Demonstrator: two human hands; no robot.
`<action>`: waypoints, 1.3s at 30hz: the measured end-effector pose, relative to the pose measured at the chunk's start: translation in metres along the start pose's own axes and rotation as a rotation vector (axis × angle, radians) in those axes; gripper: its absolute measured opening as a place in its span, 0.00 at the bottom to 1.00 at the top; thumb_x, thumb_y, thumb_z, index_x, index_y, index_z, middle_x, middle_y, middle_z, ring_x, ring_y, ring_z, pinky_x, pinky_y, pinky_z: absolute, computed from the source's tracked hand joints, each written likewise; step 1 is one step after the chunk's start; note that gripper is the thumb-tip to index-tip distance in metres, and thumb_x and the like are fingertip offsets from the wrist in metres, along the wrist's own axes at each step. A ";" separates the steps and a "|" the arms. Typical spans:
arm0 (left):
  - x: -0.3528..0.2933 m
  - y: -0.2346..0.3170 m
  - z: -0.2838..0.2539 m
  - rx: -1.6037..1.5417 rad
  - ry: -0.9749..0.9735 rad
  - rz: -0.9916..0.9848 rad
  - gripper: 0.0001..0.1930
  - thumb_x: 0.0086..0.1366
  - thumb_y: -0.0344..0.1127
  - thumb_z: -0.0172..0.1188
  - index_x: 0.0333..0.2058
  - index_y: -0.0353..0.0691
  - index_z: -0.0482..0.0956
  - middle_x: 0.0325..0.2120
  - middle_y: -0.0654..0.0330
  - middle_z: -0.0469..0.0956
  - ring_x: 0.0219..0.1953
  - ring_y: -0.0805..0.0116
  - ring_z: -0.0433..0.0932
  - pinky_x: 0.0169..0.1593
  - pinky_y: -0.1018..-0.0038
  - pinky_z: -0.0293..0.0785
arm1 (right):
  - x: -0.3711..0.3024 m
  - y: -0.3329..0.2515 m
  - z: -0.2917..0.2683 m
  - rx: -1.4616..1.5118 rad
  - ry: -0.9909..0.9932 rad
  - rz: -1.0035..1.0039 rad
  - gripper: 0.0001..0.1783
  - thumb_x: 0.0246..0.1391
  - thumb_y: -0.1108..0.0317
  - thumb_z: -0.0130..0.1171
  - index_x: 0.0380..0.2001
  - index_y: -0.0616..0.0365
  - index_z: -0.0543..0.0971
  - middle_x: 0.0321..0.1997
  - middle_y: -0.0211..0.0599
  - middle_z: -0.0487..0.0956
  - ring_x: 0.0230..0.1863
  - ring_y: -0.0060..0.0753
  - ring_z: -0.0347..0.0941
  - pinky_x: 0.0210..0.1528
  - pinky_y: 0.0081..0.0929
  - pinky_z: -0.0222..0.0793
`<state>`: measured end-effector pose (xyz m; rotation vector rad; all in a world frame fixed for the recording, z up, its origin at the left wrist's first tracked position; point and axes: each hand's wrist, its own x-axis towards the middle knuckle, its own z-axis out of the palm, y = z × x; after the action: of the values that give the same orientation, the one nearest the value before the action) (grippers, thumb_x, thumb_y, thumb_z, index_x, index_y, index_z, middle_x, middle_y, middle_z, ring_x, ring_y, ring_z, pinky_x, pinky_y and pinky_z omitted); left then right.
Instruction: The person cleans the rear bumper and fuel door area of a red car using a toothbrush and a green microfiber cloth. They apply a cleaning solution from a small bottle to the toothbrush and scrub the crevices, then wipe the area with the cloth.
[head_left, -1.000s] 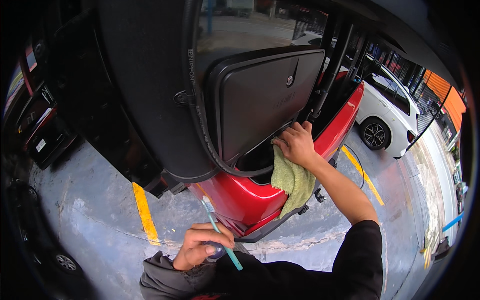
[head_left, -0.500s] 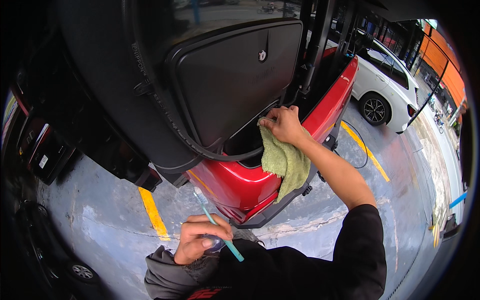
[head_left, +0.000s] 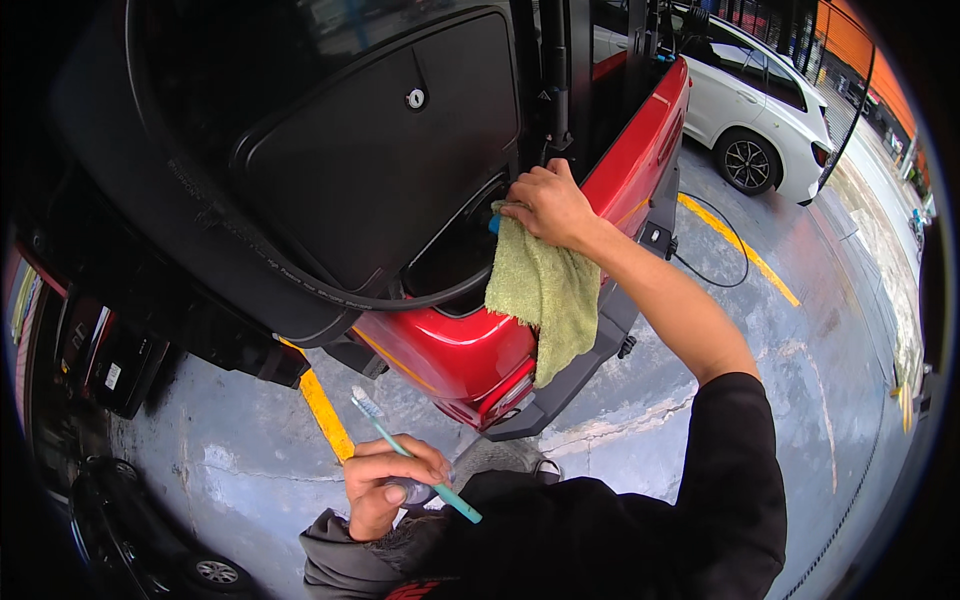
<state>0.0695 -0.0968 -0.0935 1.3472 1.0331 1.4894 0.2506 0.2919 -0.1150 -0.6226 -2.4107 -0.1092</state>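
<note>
My left hand (head_left: 385, 485) is closed around a teal toothbrush (head_left: 380, 427), its bristles pointing up and away from me. A small dark, see-through object (head_left: 416, 491) sits in the same hand, partly hidden; its kind is unclear. In my right hand (head_left: 550, 207) a yellow-green cloth (head_left: 550, 290) is pinched at its top and hangs over the red rear corner (head_left: 450, 350) of a vehicle. A small blue piece (head_left: 494, 223) shows beside the cloth. Left of this hand, a black lid (head_left: 380, 170) with a round keyhole stands raised above a dark compartment (head_left: 455, 260).
A black bumper (head_left: 570, 395) runs below the red corner. At the back right, a white car (head_left: 745, 100) is parked near a dark cable (head_left: 745, 270) on the floor. Black cars (head_left: 150, 540) stand at the left. Yellow lines (head_left: 325, 410) mark the grey floor (head_left: 250, 430).
My view has shifted, with the lid now farther left. My right hand and the cloth have moved right relative to the lid, baring more of the compartment. My left hand keeps the toothbrush.
</note>
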 end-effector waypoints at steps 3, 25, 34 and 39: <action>0.000 0.003 0.006 0.034 0.005 -0.028 0.27 0.61 0.54 0.59 0.30 0.27 0.85 0.29 0.44 0.82 0.33 0.53 0.84 0.41 0.63 0.80 | -0.011 0.021 -0.006 0.019 -0.005 0.097 0.12 0.57 0.56 0.65 0.32 0.53 0.84 0.32 0.30 0.80 0.43 0.36 0.76 0.53 0.38 0.58; 0.005 0.009 0.039 0.059 -0.007 0.019 0.24 0.64 0.48 0.59 0.30 0.27 0.84 0.25 0.44 0.80 0.24 0.48 0.83 0.36 0.56 0.82 | 0.004 0.036 0.031 0.095 -0.019 0.221 0.14 0.60 0.55 0.62 0.37 0.54 0.85 0.36 0.36 0.82 0.45 0.40 0.79 0.52 0.39 0.62; 0.004 -0.007 0.022 0.037 -0.060 0.031 0.25 0.64 0.49 0.58 0.31 0.25 0.83 0.25 0.43 0.80 0.24 0.46 0.83 0.34 0.54 0.83 | 0.031 0.021 0.032 0.519 -0.240 0.745 0.17 0.52 0.58 0.67 0.41 0.57 0.87 0.45 0.50 0.85 0.52 0.50 0.81 0.55 0.41 0.77; 0.011 -0.016 0.016 0.007 -0.096 0.100 0.23 0.67 0.45 0.56 0.33 0.23 0.80 0.26 0.43 0.78 0.24 0.42 0.84 0.33 0.52 0.83 | 0.029 0.036 0.039 0.523 -0.187 0.593 0.13 0.50 0.61 0.67 0.35 0.59 0.87 0.40 0.48 0.86 0.46 0.50 0.84 0.49 0.43 0.78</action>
<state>0.0855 -0.0814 -0.1050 1.4797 0.9226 1.4794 0.2251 0.3441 -0.1312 -1.0835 -2.1783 0.8270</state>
